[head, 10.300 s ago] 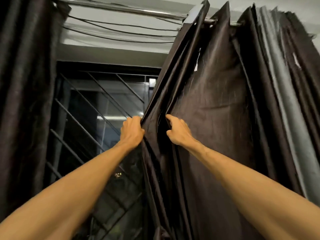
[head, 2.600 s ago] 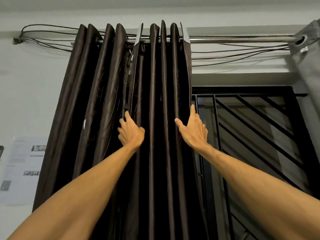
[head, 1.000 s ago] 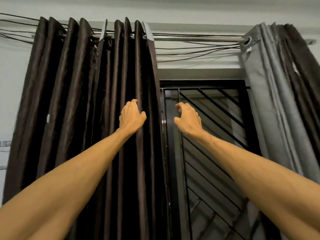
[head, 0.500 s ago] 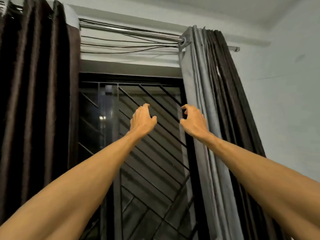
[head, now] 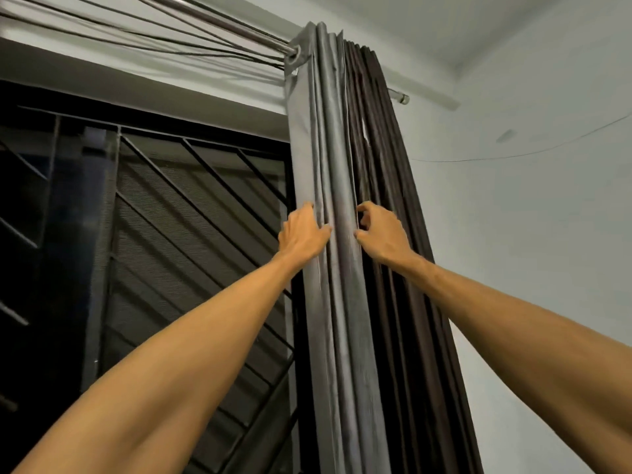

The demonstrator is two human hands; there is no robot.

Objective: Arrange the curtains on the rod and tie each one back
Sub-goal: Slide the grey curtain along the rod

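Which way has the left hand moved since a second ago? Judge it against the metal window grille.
Yes. The left hand moved right, off the metal window grille onto the bunched grey curtain.

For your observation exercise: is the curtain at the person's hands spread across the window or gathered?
Gathered. The curtain hangs in tight pleats at the rod's end, leaving the window grille uncovered.

We face a dark window behind a black diagonal-barred grille, beside a pale wall.
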